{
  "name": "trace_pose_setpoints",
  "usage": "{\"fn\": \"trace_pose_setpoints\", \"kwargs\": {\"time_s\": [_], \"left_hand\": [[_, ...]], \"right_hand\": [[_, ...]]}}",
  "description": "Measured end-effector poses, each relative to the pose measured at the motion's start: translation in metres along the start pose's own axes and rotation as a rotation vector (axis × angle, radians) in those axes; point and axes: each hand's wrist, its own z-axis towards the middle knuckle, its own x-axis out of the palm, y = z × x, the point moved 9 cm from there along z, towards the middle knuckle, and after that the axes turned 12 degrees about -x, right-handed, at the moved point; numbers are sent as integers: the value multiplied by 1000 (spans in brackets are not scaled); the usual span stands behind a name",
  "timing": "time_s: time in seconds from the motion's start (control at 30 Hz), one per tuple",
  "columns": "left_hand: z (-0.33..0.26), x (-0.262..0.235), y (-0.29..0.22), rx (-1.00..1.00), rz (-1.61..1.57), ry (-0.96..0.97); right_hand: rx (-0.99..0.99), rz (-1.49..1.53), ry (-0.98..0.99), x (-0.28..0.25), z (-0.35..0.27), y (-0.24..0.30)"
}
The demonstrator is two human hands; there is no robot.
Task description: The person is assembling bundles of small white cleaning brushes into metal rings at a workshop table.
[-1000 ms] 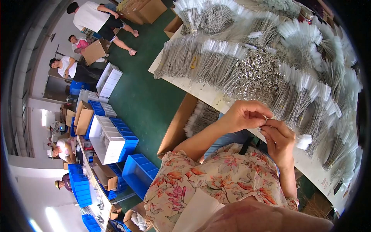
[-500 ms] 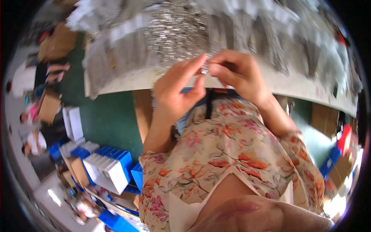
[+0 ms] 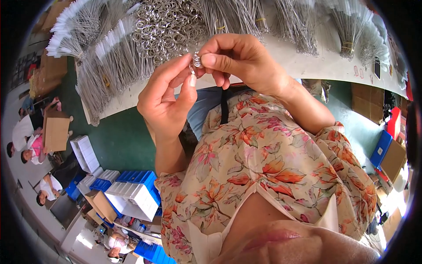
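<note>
Head view: left hand (image 3: pixel 165 99) and right hand (image 3: pixel 239 59) meet at 12 o'clock above the worktop (image 3: pixel 307 61) edge, fingers (image 3: pixel 211 59) of both pinched together on a small metal ring (image 3: pixel 194 61) held between them in the air. Judging progress: ring in hand looks mid-handling, whether anything is threaded on it is too small to tell; a big ring pile (image 3: pixel 169 24) at 12 o'clock sits unworked, so much seems left. White worktop carries wire bundles (image 3: pixel 105 57) fanned from 10 to 2 o'clock. Room: green floor (image 3: pixel 118 141), blue bins (image 3: pixel 138 178) at 7 o'clock, cardboard boxes (image 3: pixel 57 130) and seated people (image 3: pixel 26 136) at 9 o'clock.
</note>
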Motion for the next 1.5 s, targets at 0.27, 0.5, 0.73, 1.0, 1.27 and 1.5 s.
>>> {"fn": "trace_pose_setpoints", "kwargs": {"time_s": [0.27,0.5,0.73,1.0,1.27,1.5], "left_hand": [[7,0,-1,12,104,-8],[11,-1,17,-130,14,70],[8,-2,11,-50,65,0],[3,-6,-2,14,136,-94],[6,-7,0,30,207,-112],[13,-2,0,54,140,57]], "right_hand": [[-53,-101,2,-4,4,-4],[42,-279,199,-8,13,0],[149,-25,163,-5,10,-22],[57,121,39,-6,11,-22],[-57,-140,101,-2,14,-10],[9,-261,370,2,21,19]]}}
